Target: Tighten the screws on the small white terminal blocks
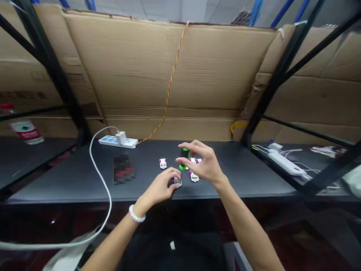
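My right hand point(201, 160) grips the black and green handle of a screwdriver point(184, 154), held upright with its shaft pointing down. Under the tip, a small white part point(177, 182) lies near the front edge of the dark table, and the fingers of my left hand point(163, 184) are closed around it. Those fingers partly hide the part, so its exact kind does not show. Just right of it are several similar white and purple pieces point(194, 176), partly behind my right hand. Another white piece point(163, 163) sits alone behind my left hand.
A white power strip point(111, 141) with a plugged-in charger stands at the back left; its white cable point(98, 169) loops over the table's front edge. A blurred-out dark object point(123, 169) lies left. Cardboard point(169, 75) walls the back, between black rack posts point(279, 75).
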`<state>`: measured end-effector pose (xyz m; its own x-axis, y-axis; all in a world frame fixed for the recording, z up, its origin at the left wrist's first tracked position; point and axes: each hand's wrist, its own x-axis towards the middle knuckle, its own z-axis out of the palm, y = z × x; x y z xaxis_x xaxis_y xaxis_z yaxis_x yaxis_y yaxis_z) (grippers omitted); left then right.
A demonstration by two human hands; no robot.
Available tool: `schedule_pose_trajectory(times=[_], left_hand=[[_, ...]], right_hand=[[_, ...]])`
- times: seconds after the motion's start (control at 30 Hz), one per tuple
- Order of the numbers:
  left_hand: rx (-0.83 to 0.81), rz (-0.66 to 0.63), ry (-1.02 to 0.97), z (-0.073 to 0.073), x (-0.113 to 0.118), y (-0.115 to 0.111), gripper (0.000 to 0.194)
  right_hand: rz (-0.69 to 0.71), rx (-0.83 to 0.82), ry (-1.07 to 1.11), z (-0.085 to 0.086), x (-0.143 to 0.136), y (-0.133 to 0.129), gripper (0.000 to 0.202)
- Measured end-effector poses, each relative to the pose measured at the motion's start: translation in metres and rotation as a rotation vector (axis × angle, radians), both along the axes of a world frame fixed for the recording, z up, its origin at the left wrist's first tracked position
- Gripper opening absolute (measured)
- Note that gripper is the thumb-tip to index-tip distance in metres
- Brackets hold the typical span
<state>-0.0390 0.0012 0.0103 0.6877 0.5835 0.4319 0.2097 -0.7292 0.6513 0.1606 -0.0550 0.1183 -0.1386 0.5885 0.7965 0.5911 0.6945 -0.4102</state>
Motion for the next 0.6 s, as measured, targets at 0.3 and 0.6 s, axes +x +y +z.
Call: schedule_pose_trajectory(times=[0.3,0.6], left_hand=[[-0.014,0.0,0.007,0.006,0.0,-0.003,0.012],[-0.005,0.0,0.008,0.001,-0.001,0.0,0.016]], right_hand=[[0.246,-0.133,0.065,-0.009,0.0,0.002,0.046],[-0.092,0.058,0.041,-0.009,-0.014,0.003,0.027]])
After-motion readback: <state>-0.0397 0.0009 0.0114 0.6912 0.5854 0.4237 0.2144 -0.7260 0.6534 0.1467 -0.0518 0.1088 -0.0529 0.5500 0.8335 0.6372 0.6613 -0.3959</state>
